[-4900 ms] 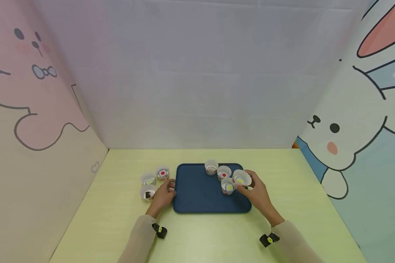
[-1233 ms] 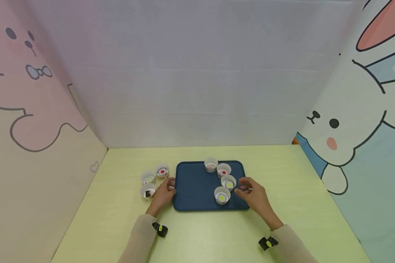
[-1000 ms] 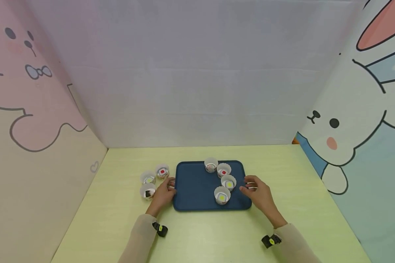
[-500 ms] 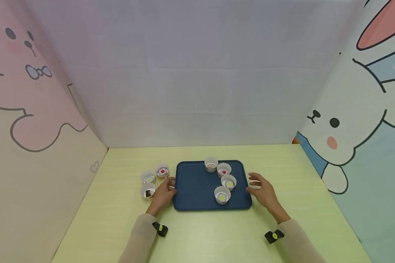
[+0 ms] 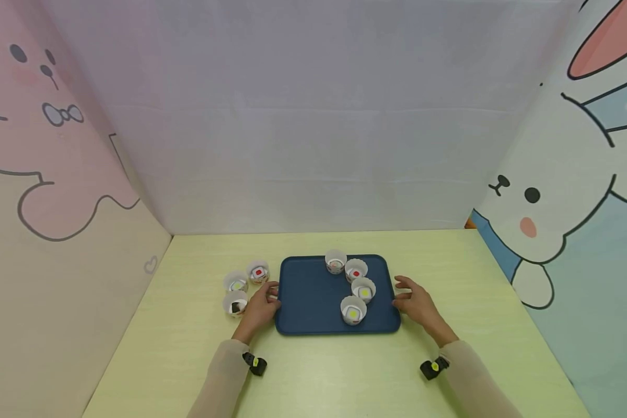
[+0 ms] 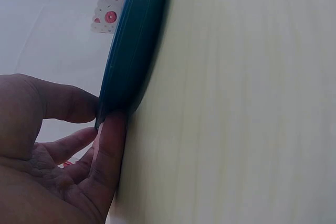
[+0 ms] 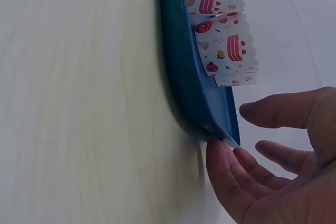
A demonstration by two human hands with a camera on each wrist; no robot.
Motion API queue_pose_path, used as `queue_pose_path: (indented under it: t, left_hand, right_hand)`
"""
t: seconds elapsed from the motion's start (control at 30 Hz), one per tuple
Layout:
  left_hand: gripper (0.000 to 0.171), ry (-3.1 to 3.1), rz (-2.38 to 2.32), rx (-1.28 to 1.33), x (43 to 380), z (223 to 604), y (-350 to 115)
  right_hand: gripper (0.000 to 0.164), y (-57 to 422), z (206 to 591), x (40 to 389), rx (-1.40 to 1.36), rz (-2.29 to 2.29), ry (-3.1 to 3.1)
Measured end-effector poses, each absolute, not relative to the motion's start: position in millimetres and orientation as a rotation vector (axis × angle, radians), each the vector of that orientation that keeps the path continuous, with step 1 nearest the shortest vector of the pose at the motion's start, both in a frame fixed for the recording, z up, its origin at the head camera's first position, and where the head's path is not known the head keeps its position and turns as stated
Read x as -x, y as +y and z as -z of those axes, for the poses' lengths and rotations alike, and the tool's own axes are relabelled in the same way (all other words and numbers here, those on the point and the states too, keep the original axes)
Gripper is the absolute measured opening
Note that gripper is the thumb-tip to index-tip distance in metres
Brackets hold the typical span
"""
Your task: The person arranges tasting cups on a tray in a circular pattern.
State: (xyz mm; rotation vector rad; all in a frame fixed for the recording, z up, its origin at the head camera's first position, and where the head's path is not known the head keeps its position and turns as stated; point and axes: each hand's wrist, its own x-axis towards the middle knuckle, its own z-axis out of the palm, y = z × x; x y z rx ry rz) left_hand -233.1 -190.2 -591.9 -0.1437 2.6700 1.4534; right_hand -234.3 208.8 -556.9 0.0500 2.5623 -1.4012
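Observation:
A dark blue tray [image 5: 308, 302] lies on the table, and my left hand [image 5: 259, 309] pinches its left edge. In the left wrist view, the thumb [image 6: 79, 106] lies on the rim and a finger [image 6: 111, 135] goes beneath it. At the tray's right edge, my right hand [image 5: 419, 305] touches the rim from below with extended fingers [image 7: 220, 166]; its thumb [image 7: 273, 111] is apart from the rim. Several scalloped paper baking cups stand on the tray's right half, including a front one [image 5: 353, 311] and a back one [image 5: 336, 262]. They hold small pieces with coloured centres.
Left of the tray, close to my left hand, stand three more paper cups: one with a red-centred piece [image 5: 258, 272], one with a yellow-green-centred piece [image 5: 235, 282] and one with a black-and-white piece [image 5: 235, 304]. A pale wall [image 5: 313, 145] rises behind the table.
My right hand has set the cup it held down at the front of the tray's cups, let go, and moved right to the tray's right edge. My left hand has stayed in place.

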Motion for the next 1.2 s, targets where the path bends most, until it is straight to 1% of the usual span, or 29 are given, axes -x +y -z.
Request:
queue_pose_path:
  t: [0.37,0.7,1.2]
  left_hand:
    - [0.05,2.668,-1.454,0.137,232.6,590.7,-190.5]
    - [0.051,2.674,-1.445,0.148,233.3,591.7,-190.7]
    - [0.051,2.665,-1.439,0.155,232.7,590.2,-189.7]
  right_hand:
    - [0.065,209.8,564.8,240.5,-0.039,1.425,2.501]
    - [0.07,207.1,566.8,244.9,-0.048,1.399,2.504]
    - [0.07,206.9,571.1,247.0,-0.05,1.355,2.543]
